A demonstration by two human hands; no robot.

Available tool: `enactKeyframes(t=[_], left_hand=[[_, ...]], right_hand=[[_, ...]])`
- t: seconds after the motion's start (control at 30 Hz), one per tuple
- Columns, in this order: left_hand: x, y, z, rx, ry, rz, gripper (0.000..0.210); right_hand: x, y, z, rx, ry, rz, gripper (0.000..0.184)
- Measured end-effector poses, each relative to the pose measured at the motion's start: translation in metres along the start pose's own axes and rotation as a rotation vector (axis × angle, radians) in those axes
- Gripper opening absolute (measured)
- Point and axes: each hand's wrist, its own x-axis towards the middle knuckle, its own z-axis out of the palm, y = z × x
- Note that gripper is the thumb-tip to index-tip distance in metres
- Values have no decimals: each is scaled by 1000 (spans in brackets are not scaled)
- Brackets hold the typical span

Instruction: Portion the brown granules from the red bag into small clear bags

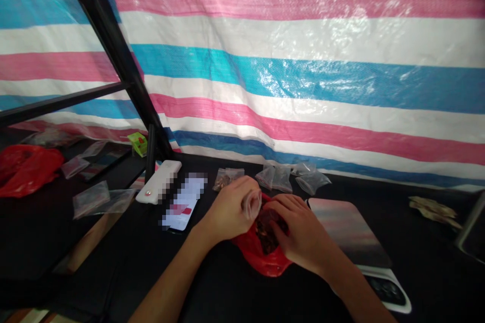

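Observation:
My left hand [231,209] is closed around a small clear plastic bag [253,205], whose mouth gapes toward the right. Just below it sits a red plastic bag [265,262], spread wide at the top. Small dark brown pieces [267,237] fill it; their kind is not clear. My right hand [299,224] reaches over the red bag's right side, with curled fingers and thumb dipping in among the pieces. What lies between those fingertips is hidden. Behind my left hand rests a filled clear bag [226,177] of brown pieces.
Several clear bags [280,177] lie along the back. A phone [185,202] and white power bank [159,181] are at left, a laptop-like panel [348,229] and white-edged device [390,290] at right. Another red bag [28,169] sits far left, past a black frame [125,65].

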Motion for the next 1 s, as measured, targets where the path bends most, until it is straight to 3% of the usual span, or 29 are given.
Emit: enactKeyframes(t=[0.13, 0.3, 0.5, 0.63, 1.0], left_hand=[[-4, -9, 5, 237, -294, -51, 23], [-7, -16, -5, 218, -367, -112, 33], [-5, -13, -10, 234, -311, -86, 31], [-6, -18, -4, 225, -269, -94, 25], [-6, -31, 7, -177, -223, -242, 18]], right_hand=[[0, 3, 1, -16, -38, 65, 25], [0, 14, 5, -83, -13, 124, 34], [-1, 26, 6, -201, 98, 3, 44], [0, 23, 8, -169, 91, -45, 40], [2, 14, 21, -53, 111, -17, 32]])
